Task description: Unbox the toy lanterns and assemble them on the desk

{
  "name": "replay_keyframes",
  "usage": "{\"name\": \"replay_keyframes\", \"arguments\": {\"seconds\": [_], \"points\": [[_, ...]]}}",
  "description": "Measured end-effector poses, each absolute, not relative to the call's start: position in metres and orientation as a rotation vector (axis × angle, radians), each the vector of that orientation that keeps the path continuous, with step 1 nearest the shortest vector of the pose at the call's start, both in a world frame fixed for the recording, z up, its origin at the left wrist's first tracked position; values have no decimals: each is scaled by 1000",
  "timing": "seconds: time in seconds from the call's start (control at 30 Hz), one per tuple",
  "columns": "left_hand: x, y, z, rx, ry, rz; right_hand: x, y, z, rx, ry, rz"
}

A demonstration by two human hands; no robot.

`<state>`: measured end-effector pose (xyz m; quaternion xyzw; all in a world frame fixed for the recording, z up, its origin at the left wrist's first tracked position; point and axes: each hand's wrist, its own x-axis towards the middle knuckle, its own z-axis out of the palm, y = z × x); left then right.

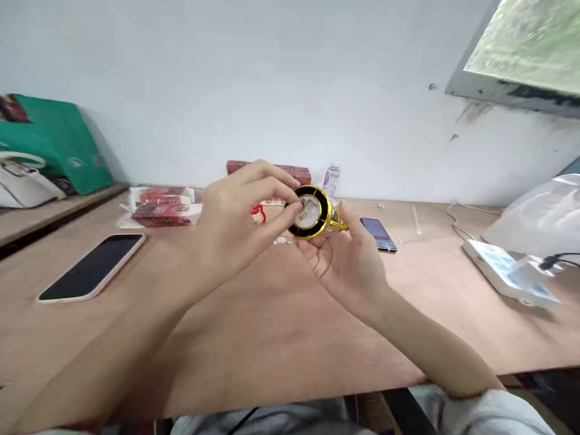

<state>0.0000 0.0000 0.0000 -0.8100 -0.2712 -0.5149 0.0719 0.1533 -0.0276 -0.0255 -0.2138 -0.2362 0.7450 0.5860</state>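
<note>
A round object (322,211) with a gold rim, a black ring and a white centre is held up above the table. Its shiny gold, partly clear body extends behind toward the right. My right hand (351,266) is closed around that body from below and the right, its thumb upright beside it. My left hand (247,211) reaches in from the left, thumb and forefinger pinched together at the white centre. What they grip there, if anything, is too small to make out. Partly behind my left fingers lies a small red item (258,213).
Phones lie at left (93,267) and right (379,234). Against the wall are red boxes (290,173) and a small bottle (332,177). A plastic-wrapped red pack (163,206) lies left. A power strip (507,272) and white plastic bag (539,214) stand right.
</note>
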Motion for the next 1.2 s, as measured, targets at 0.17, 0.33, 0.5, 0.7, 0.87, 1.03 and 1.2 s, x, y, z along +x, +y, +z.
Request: {"name": "replay_keyframes", "arguments": {"seconds": [0.17,0.33,0.5,0.7,0.87,1.03,1.2], "points": [[2,1,0,-2404,-884,-1599,155,-24,-28,-489,-576,1737],[5,0,-2,-2383,-897,-1636,154,-25,-27,-493,-594,1727],[7,-1,-4,-2357,-920,-1649,154,-26,-28,-485,-626,1728],[8,-4,-4,-2322,-943,-1645,155,-25,-31,-482,-677,1717],[7,-8,-2,-2360,-979,-1588,155,-25,-33,-486,-692,1737],[5,-7,-2,-2382,-1025,-1517,152,-26,-35,-513,-669,1723],[5,-7,-1,-2375,-1032,-1523,151,-26,-34,-519,-655,1705]]}}
